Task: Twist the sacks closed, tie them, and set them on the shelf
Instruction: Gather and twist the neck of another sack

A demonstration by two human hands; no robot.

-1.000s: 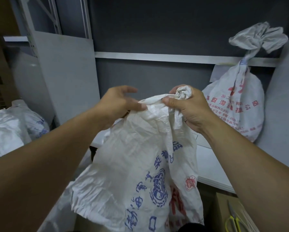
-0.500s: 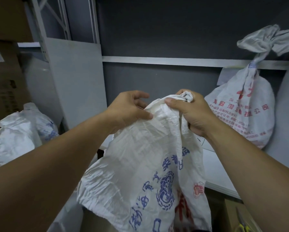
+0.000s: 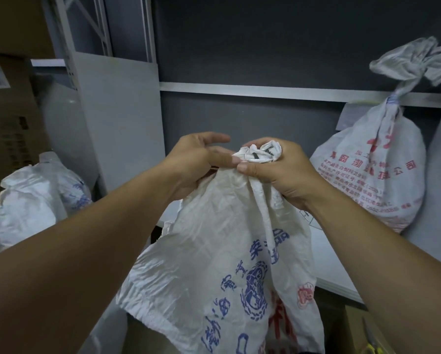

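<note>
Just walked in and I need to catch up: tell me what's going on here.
A person holds a crumpled white woven sack with blue print in front of a pale shelf. The right hand grips its bunched neck; the left hand pinches the fabric beside it. No tie shows on it. A tied white sack with red print stands on the shelf.

The left forearm (image 3: 86,251) and right forearm (image 3: 380,264) are bare right to the picture's edge. The left grip (image 3: 196,159) and right grip (image 3: 278,180) are bare hands with short, plain thumbnails.
</note>
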